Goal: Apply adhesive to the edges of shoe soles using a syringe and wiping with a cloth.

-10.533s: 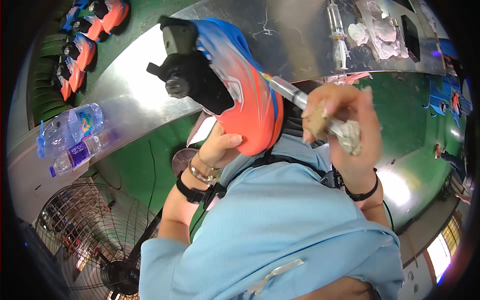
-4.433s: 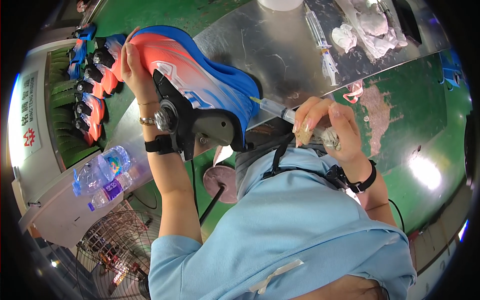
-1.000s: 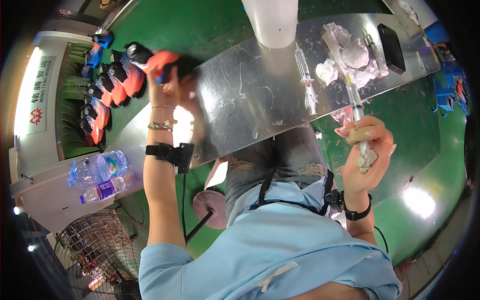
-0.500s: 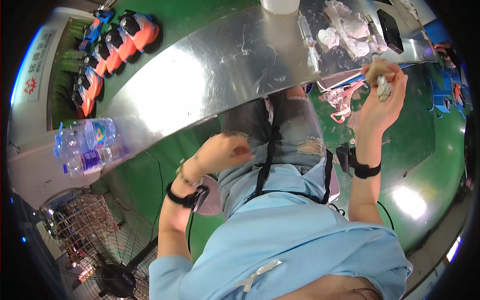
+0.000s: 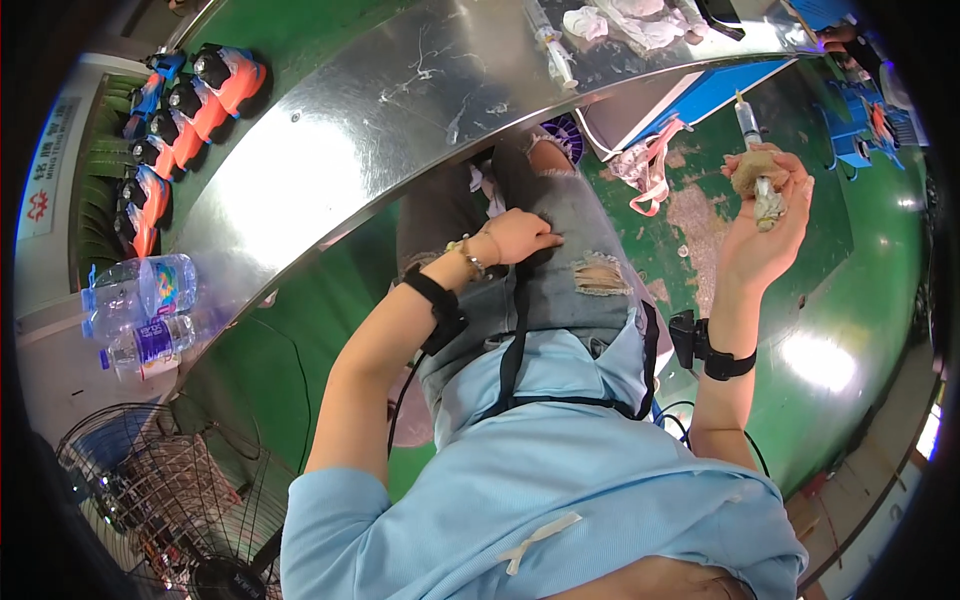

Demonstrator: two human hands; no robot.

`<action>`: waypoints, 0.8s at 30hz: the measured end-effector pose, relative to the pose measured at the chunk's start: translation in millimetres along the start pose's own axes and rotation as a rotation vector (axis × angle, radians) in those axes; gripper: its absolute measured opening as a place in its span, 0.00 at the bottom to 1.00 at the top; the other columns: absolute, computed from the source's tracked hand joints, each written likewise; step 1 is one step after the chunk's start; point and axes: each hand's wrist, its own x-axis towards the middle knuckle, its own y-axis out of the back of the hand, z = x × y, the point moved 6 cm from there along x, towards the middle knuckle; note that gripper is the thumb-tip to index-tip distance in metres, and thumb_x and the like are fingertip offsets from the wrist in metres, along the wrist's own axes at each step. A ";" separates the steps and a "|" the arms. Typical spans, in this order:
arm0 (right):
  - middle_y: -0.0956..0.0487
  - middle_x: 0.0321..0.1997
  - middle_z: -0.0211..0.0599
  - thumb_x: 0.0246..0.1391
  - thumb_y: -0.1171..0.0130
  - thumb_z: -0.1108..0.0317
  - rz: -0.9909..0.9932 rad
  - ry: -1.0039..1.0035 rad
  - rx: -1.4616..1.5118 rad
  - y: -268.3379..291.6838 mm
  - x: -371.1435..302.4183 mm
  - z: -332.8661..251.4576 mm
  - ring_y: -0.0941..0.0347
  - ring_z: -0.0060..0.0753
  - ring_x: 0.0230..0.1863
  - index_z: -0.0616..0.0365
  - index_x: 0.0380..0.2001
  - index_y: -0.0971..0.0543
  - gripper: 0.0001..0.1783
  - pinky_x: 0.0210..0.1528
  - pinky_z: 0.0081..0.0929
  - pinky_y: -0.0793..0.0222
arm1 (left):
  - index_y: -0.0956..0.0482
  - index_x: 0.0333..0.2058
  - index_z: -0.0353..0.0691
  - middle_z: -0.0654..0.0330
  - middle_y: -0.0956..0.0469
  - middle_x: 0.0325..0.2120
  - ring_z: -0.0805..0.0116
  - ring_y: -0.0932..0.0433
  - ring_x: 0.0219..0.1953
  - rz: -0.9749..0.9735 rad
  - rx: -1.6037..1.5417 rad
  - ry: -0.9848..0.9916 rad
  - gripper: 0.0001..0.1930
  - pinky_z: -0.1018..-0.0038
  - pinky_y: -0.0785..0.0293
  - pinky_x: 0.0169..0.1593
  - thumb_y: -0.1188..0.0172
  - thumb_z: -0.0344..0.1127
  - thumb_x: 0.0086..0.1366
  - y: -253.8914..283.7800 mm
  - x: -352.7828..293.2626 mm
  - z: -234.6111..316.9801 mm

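Observation:
In my right hand (image 5: 765, 235), closed at the right above the green floor, is a slim clear syringe (image 5: 747, 122) with its narrow tip pointing away from me. A tan, round, sponge-like wad (image 5: 756, 173) and a crumpled whitish piece (image 5: 768, 208) are in the same grip. My left hand (image 5: 518, 237) is over my lap, by the black strap and grey jeans (image 5: 465, 290). Its fingers are curled down, and whatever they hold is hidden. On the metal table (image 5: 400, 130), a second syringe (image 5: 552, 45) lies next to crumpled white tissue (image 5: 640, 22).
Water bottles (image 5: 150, 300) lie at the table's left end. Orange-and-black shoe-like items (image 5: 205, 110) stand in rows beyond it. A wire-caged fan (image 5: 150, 490) is at lower left. A blue-edged box (image 5: 690, 100) and a pink strapped cloth (image 5: 645, 165) are under the table.
My left hand has moved right and away from me, over my lap. My right hand has lowered slightly, and the syringe now shows clearly beyond it. The whole view has shifted.

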 end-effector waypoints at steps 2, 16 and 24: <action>0.32 0.42 0.49 0.62 0.68 0.56 0.003 -0.023 0.013 3.0 1.5 3.3 0.30 0.43 0.37 0.65 0.40 0.32 0.22 0.44 0.38 0.35 | 0.26 0.20 0.36 0.49 0.27 0.18 0.54 0.25 0.22 -0.020 -0.113 -0.032 0.23 0.64 0.31 0.28 0.52 0.51 0.62 4.8 -10.4 5.3; 0.28 0.38 0.45 0.63 0.67 0.59 -0.075 -0.024 0.009 -26.5 19.9 30.8 0.28 0.37 0.34 0.67 0.37 0.31 0.20 0.40 0.31 0.33 | 0.28 0.18 0.40 0.51 0.30 0.14 0.50 0.30 0.21 0.040 -0.113 -0.182 0.17 0.61 0.34 0.25 0.47 0.45 0.60 -7.1 -51.2 29.9; 0.27 0.38 0.43 0.62 0.63 0.66 -0.097 0.073 0.054 -43.6 67.8 50.0 0.28 0.33 0.33 0.68 0.36 0.31 0.15 0.36 0.29 0.32 | 0.24 0.21 0.45 0.53 0.26 0.18 0.52 0.26 0.23 0.037 0.000 0.106 0.16 0.60 0.30 0.27 0.51 0.47 0.62 43.0 -58.7 22.5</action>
